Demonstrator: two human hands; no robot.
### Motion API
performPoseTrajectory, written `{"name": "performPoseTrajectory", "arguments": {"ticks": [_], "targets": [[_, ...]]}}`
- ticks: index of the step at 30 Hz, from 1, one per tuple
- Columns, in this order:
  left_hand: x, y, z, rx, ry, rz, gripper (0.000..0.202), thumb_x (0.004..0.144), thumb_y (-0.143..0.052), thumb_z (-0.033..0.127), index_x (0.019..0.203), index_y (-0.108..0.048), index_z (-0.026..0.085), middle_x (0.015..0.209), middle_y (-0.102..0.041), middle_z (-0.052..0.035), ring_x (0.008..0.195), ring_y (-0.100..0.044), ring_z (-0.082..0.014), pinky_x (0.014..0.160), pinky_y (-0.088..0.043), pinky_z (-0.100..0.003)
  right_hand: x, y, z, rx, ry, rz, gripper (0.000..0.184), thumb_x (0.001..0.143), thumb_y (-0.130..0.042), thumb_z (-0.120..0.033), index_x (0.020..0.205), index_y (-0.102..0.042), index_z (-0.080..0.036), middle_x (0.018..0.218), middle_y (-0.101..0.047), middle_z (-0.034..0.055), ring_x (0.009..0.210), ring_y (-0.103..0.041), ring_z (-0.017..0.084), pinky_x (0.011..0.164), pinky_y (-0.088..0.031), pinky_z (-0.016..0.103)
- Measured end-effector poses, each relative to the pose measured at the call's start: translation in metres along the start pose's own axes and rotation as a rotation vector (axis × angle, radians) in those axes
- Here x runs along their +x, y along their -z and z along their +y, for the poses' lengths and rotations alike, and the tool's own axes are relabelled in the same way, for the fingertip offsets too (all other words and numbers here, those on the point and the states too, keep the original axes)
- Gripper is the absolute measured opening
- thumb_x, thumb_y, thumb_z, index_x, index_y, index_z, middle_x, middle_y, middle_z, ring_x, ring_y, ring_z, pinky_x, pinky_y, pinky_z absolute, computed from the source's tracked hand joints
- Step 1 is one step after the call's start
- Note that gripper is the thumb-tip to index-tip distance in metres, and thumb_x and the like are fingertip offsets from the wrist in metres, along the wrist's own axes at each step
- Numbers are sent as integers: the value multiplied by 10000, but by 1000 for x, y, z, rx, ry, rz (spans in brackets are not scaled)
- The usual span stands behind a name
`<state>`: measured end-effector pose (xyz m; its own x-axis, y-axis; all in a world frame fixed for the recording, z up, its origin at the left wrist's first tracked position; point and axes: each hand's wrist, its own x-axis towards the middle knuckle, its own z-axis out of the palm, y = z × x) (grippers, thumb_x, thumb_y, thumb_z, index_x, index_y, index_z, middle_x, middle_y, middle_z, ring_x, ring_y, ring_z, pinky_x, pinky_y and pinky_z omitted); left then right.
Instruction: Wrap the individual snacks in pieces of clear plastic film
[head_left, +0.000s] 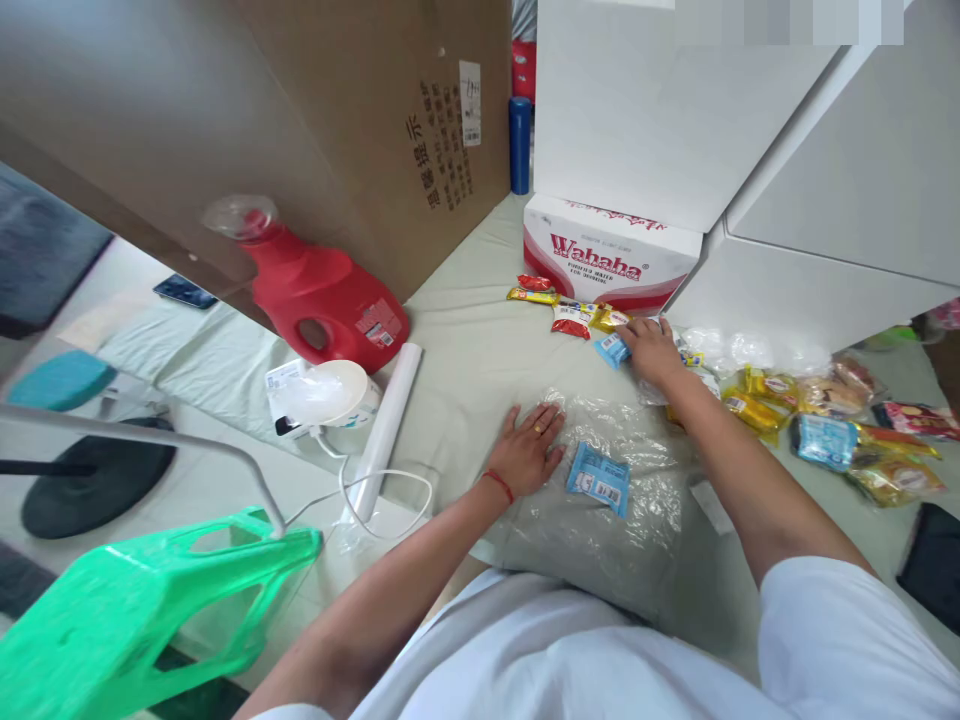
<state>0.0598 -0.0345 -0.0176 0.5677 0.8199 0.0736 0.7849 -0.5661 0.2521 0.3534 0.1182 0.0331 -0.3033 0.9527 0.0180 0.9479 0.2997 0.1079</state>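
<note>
My left hand (527,450) lies flat with its fingers apart, at the left edge of a clear plastic bag (637,500) spread in front of me. A blue snack packet (600,477) rests on that bag, just right of the hand. Farther off, my right hand (651,350) has its fingers bent over the edge of another blue snack packet (613,349); part of the grip is hidden. Beside it, a red-and-white packet (572,320), a yellow packet (609,319) and a slim yellow packet (532,296) lie in a line along the Wahaha carton (611,255).
More yellow snack packets (757,410) and a blue-labelled packet (825,441) lie at right. A red detergent jug (330,295), white roll (386,430) and white cup (337,395) with a cable stand left. A large cardboard box (360,120) and white cabinet (675,110) bound the far side.
</note>
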Motion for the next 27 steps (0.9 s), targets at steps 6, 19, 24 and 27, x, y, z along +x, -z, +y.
{"name": "performPoseTrajectory", "arguments": {"ticks": [6,19,24,27], "targets": [[0,0,0,-2,-8,23,557,1082,-324,453,1593,-418,253,1671,-407,-69,1556,-360,-246,1297,-163,-582,-40,5,-50,12,21,-61,410,978,-514,-300,1333,-613,-121,1222,-623,198,1188,-479,346,1002,-367,445],[2,5,3,-48,7,-5,546,1079,-352,432,1581,-438,236,1669,-406,-93,1556,-361,-258,1298,-127,-597,-175,23,-108,435,117,44,527,1010,-566,-471,1448,-571,-179,1401,-603,160,1356,-460,343,1140,-379,496],[2,2,4,-44,6,-11,567,1077,-347,435,1606,-400,239,1679,-390,-93,1566,-342,-261,1302,-105,-598,-200,13,-141,384,48,-37,499,926,-699,-273,1410,-618,-178,1366,-619,162,1289,-487,351,1099,-400,516],[1,0,4,-47,6,-17,572,1074,-351,437,1614,-385,251,1683,-383,-86,1571,-334,-261,1304,-96,-598,-200,10,-145,417,75,19,493,940,-689,-280,1420,-612,-199,1367,-611,161,1294,-480,340,1107,-396,509]]}}
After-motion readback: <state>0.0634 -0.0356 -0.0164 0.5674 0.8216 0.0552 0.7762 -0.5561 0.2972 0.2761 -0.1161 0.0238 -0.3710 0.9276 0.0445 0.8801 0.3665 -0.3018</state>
